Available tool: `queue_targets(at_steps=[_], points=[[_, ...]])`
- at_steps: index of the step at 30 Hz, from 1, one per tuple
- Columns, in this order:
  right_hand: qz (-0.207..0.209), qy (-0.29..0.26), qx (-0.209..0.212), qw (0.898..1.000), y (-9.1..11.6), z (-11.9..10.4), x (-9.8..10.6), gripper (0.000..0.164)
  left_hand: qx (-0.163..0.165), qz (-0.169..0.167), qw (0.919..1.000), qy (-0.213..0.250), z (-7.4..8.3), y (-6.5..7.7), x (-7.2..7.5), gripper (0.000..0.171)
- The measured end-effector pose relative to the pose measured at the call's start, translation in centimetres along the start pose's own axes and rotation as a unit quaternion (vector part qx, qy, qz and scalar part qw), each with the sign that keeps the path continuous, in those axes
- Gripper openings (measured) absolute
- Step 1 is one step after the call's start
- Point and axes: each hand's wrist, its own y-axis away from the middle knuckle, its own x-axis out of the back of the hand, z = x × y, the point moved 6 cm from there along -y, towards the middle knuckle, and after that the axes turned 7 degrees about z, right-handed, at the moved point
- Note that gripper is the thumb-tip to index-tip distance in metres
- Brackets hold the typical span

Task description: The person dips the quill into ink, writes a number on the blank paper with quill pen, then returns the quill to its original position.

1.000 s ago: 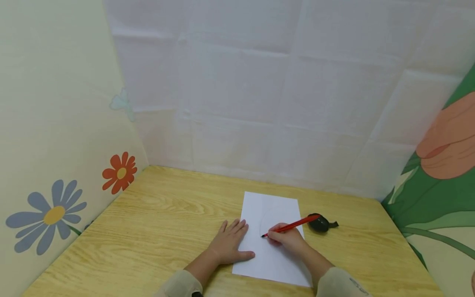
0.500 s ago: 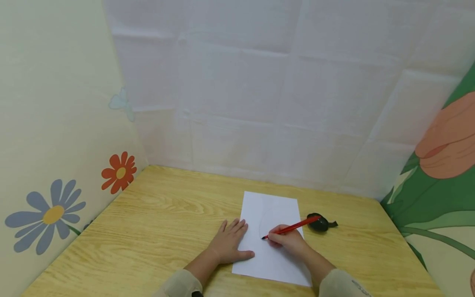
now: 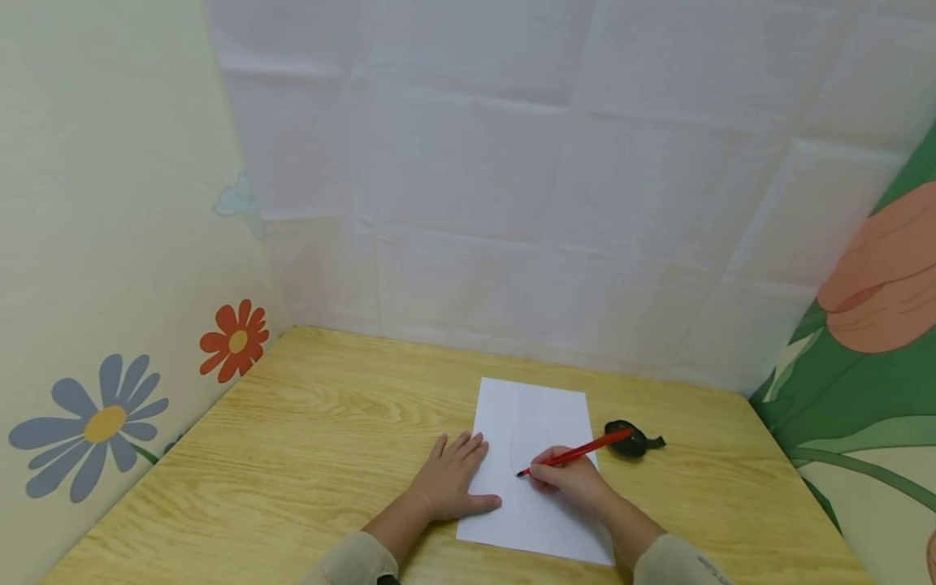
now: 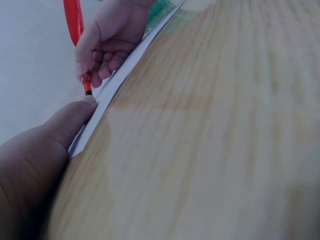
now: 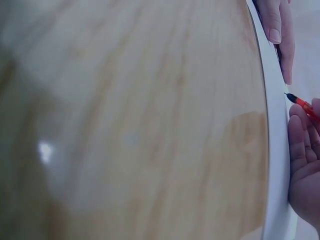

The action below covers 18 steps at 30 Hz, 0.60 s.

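Note:
A white sheet of paper point(image 3: 522, 520) lies on the wooden table. My right hand point(image 3: 581, 479) pinches a red pen point(image 3: 588, 447) near its black tip, and that tip is at the paper around its middle. A thin curved line point(image 3: 512, 447) runs up the sheet from the tip. My left hand point(image 3: 449, 487) rests flat at the sheet's left edge, fingers spread and thumb lying on the paper. In the left wrist view, the pen point(image 4: 74, 22) slants up from the right hand's fingers. The right wrist view shows the pen's dark point point(image 5: 291, 97) beyond the curled fingers.
Right of the paper, behind the pen's upper end, sits a dark, glossy, rounded thing point(image 3: 633, 444) with a short stem. The wood-grain table point(image 3: 351, 422) meets a white cloth backdrop point(image 3: 468, 203) at the back. Flower-patterned panels point(image 3: 110, 268) stand along both sides.
My right hand and the pen have moved slightly down the sheet, toward me, and the curved line has grown longer. My left hand has stayed in place.

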Motion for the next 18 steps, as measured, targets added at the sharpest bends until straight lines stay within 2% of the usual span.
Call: queue_targets(at_steps=[18], points=[[-0.026, -0.017, 0.019, 0.999, 0.59, 0.22, 0.16, 0.024, -0.006, 0.007, 1.0000, 0.000, 0.05, 0.13, 0.21, 0.094]])
